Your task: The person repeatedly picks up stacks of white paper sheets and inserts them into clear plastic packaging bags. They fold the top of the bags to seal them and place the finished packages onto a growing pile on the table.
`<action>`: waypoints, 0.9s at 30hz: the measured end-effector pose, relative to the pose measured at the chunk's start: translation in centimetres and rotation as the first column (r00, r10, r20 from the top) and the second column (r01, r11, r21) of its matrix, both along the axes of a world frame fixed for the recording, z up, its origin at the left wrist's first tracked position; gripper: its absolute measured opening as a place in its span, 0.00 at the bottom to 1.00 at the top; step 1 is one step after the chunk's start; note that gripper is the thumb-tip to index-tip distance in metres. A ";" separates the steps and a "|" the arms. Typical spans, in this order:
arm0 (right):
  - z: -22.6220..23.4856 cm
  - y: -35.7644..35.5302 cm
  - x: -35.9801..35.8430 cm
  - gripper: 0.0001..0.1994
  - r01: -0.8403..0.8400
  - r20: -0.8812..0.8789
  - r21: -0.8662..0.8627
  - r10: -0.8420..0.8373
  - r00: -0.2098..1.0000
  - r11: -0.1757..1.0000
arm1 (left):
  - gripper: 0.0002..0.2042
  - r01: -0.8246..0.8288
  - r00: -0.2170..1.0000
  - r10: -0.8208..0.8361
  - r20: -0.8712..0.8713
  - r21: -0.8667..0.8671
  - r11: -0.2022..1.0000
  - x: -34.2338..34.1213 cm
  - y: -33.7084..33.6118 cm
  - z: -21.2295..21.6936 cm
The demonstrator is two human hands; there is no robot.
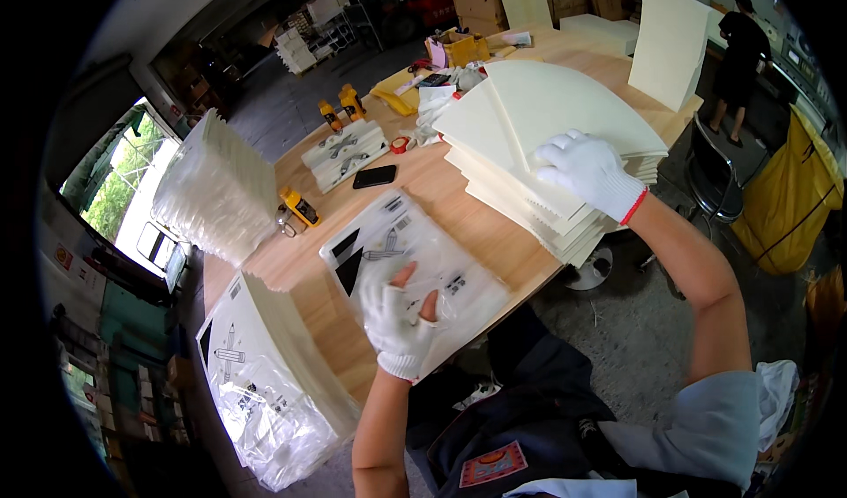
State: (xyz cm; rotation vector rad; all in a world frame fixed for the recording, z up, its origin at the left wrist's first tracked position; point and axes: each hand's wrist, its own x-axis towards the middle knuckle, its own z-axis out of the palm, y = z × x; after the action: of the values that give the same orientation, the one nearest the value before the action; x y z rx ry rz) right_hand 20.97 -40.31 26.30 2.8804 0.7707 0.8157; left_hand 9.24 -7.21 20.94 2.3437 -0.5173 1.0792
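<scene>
My left hand (pixel 394 317), in a white knit glove with thumb and a fingertip bare, rests on a flat pile of clear printed plastic bags (pixel 468 277). Its thumb and forefinger are spread apart. My right hand (pixel 582 172), in a white glove with a red cuff edge, lies on top of a tall, fanned stack of cream-white paper sheets (pixel 578 101). The fingers there are slightly bent against the top sheet, and their tips are partly hidden. Black triangles and a pencil drawing mark the bags.
Plastic-wrapped stacks (pixel 221 189) and a bagged paper stack (pixel 265 366) stand left. A black phone (pixel 375 177), an orange-labelled bottle (pixel 300 207), a red tape roll (pixel 400 145) and a printed packet (pixel 344 154) lie beyond. A chair (pixel 713 176) and another person (pixel 741 61) are right.
</scene>
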 end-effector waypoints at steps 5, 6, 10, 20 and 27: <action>0.1 -0.7 1.8 0.07 -0.080 0.097 -0.167 0.097 0.991 0.983 | 0.18 0.151 0.742 -0.351 -0.571 -0.368 0.917 1.0 -3.5 -1.7; 0.5 -1.0 1.7 0.06 -0.099 0.156 -0.116 0.116 0.981 0.988 | 0.19 0.165 0.624 -0.535 -0.569 -0.574 0.802 1.2 -4.7 -1.5; 4.0 0.7 -2.3 0.03 -0.340 0.320 0.011 0.319 0.892 0.940 | 0.22 -0.096 0.139 -0.987 -0.081 -0.993 0.068 3.3 -7.9 -0.5; 5.2 -1.1 -12.7 0.27 0.394 -0.484 0.405 -0.172 0.858 0.825 | 0.14 -0.262 0.222 -0.786 -0.577 -0.812 0.522 2.2 -0.9 3.5; -6.1 3.1 -12.1 0.36 0.150 -0.224 0.974 0.664 0.714 0.169 | 0.40 0.162 0.672 -0.593 -0.443 -0.693 0.702 -5.8 -6.1 -1.3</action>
State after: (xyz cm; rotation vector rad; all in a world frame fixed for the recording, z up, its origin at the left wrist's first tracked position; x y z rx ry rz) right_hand 8.83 -37.23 20.17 4.4916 1.2277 0.2163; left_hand 3.40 -13.29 19.68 1.7143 -0.3226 0.1186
